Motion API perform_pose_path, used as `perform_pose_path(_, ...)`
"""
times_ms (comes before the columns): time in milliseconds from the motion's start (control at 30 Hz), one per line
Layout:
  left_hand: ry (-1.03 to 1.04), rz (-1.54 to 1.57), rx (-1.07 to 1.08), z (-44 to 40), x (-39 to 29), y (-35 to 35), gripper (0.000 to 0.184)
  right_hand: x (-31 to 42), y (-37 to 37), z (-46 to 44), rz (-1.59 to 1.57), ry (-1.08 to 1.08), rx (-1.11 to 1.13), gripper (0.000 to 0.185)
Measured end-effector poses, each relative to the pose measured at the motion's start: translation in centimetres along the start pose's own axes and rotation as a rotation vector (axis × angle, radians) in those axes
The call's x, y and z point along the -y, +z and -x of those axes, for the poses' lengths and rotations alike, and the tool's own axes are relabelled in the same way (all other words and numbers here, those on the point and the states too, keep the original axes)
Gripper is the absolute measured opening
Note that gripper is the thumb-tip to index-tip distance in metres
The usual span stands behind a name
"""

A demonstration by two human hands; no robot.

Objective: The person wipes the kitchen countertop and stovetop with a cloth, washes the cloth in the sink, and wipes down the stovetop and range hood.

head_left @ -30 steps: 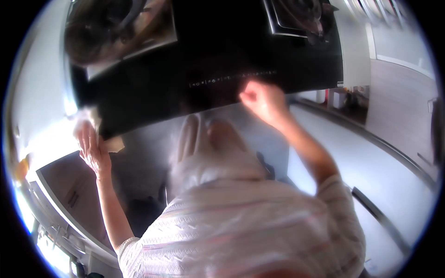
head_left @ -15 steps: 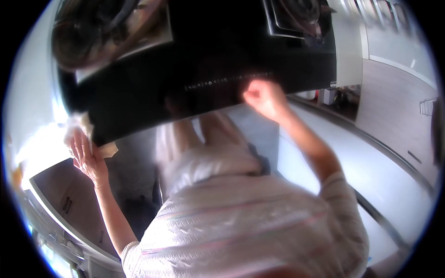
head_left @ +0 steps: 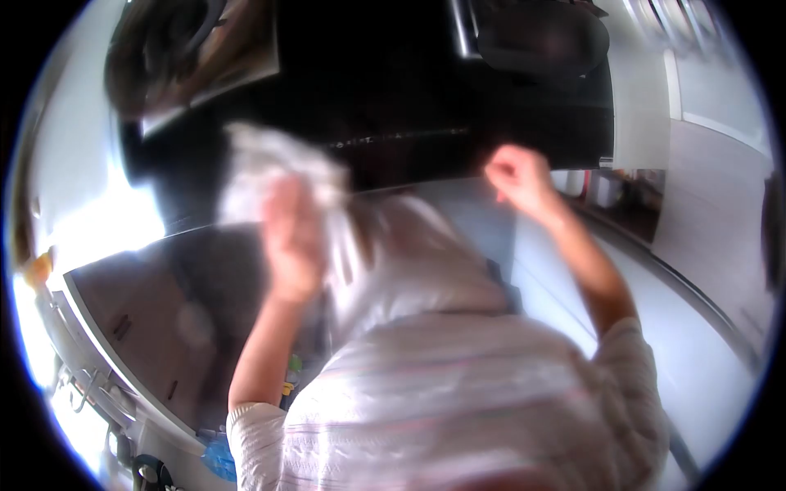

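Observation:
A crumpled whitish cloth (head_left: 282, 159), smeared by motion, is in my left hand (head_left: 293, 237) at the front edge of the black glass cooktop (head_left: 377, 90). The cloth spreads out beyond my fingers over the cooktop's front left part. My right hand (head_left: 521, 176) is curled into a loose fist in front of the cooktop's right part, with nothing visible in it. A faint row of white control marks (head_left: 360, 141) runs along the glass between the two hands.
Dark cookware (head_left: 164, 49) stands at the back left of the cooktop, and a dark pan (head_left: 544, 37) at the back right. An open drawer or shelf (head_left: 630, 196) holding items is at right. A blue plastic bag (head_left: 219, 457) shows at lower left.
My left hand has moved right with the cloth, from the left counter corner to the cooktop's front. The right hand, still closed, sits farther right in view. The camera view has shifted.

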State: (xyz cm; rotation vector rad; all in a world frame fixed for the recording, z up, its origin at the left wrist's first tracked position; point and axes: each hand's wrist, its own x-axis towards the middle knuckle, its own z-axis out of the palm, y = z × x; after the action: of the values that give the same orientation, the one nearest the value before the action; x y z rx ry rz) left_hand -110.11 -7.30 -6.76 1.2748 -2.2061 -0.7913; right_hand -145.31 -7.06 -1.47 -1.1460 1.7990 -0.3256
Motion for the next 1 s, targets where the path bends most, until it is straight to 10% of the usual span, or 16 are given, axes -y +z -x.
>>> perform_pose_path(300, 0.552, -0.007, 0.218, -13.9, -20.6, 18.3, 0.039, -11.4, -10.8, 3.8, -0.584, -0.154, -0.400, 0.012)
perform_pose_path(433, -0.358, 1.100, 0.793, -17.3, -23.0, 19.0, 0.029, -11.7, -12.9, 6.6, -1.106, -0.366, -0.036, 0.054)
perform_pose_path(467, -0.371, 1.190, 0.779, -17.5, -23.0, 19.5, 0.029, -12.5, -12.8, 6.6, -0.979, -0.393, 0.106, 0.077)
perform_pose_path(533, -0.338, 1.231, 0.860, -18.6, -23.4, 19.0, 0.028, -11.1, -12.2, 7.1, -0.988, -0.278, 0.134, 0.064)
perform_pose_path(667, 0.007, 0.593, 0.549, -19.9, -22.4, 13.5, 0.035, -8.5, -12.2, 5.3, -0.867, 0.057, 0.161, 0.040)
perform_pose_path(700, 0.008, 0.589, 0.481, -20.0, -21.4, 12.2, 0.036, -4.5, -13.0, 8.1, -0.923, -0.139, -0.014, 0.033)
perform_pose_path(767, -0.113, 0.716, 0.399, -19.1, -17.8, 8.5, 0.035, -5.2, -15.2, 5.7, -0.830, 0.156, -0.098, 0.035)
perform_pose_path(1000, -0.399, 0.599, -0.218, -11.7, -5.1, -8.7, 0.032, -14.1, -24.5, -3.8, -1.257, -0.035, -0.311, 0.028)
